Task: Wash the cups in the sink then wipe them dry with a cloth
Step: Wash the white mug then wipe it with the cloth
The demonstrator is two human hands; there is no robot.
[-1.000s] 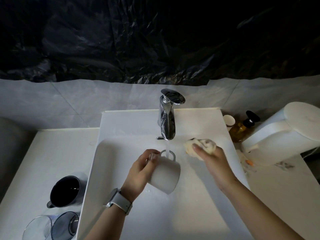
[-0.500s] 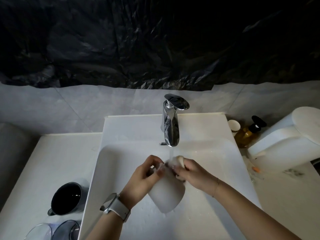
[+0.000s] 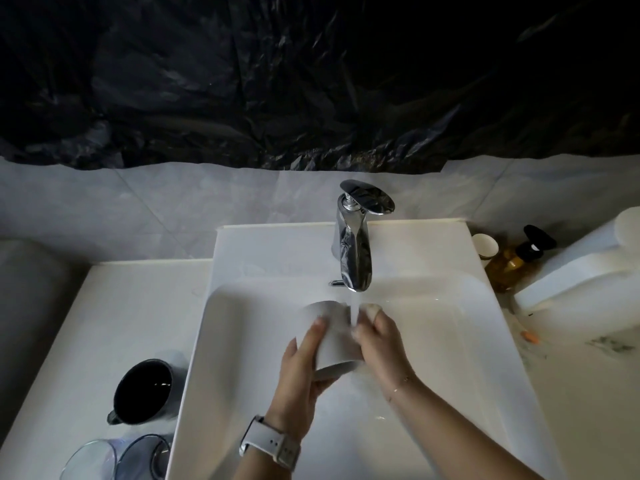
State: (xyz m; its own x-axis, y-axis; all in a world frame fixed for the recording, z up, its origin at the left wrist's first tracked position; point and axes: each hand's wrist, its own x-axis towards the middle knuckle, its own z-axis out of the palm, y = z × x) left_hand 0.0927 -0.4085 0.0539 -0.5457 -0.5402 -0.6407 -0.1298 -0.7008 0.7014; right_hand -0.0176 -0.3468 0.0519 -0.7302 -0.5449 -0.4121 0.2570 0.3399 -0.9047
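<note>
A white cup [image 3: 330, 336] is held over the basin of the white sink [image 3: 450, 341], lying tilted on its side with one round end pointing toward the tap and the other toward the person. Its wall is smooth, plain and matte, a pale grey-white in this dim light; whether the near end is its base or its mouth cannot be told, and no handle shows. The left hand [image 3: 301, 372] grips the cup from the left, fingers laid over the top of the wall and thumb curled underneath. A pale watch [image 3: 273, 445] sits on that wrist. The right hand [image 3: 379, 341] is curled against the cup's right side and pinches a small pale sponge [image 3: 372, 310], of which only a rounded corner shows above the fingers. A thin stream of water [image 3: 354, 315] falls from the chrome faucet [image 3: 353, 251] and lands between the cup and the right hand. On the white desk [image 3: 121, 306] left of the sink stands a dark mug [image 3: 143, 393], open end up, and just nearer the camera are two clear glasses [image 3: 117, 459] side by side at the picture's lower edge. To the right of the sink are a small paper cup [image 3: 485, 245], an amber pump bottle [image 3: 516, 261] and a large white appliance [image 3: 581, 271].
</note>
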